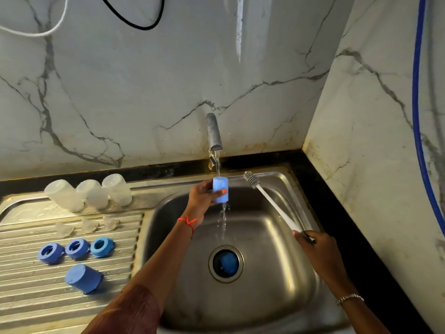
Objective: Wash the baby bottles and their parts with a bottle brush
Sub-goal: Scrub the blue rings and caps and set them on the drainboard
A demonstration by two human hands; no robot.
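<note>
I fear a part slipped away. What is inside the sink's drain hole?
A blue object sits in the drain, filling most of the opening. Whether it is a bottle part or a stopper is unclear; whatever lies below it is hidden.

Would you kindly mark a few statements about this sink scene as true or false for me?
1. The left hand holds a blue cap under water running from the tap. True.
2. The right hand holds the bottle brush by its bristle head. False: it grips the handle end, and the bristle head points away from the hand.
3. Three blue rings lie on the drainboard. True.
4. The clear bottles lie in the basin. False: all three stand on the drainboard by the wall.
5. A second blue cap lies on the drainboard. True.
</note>
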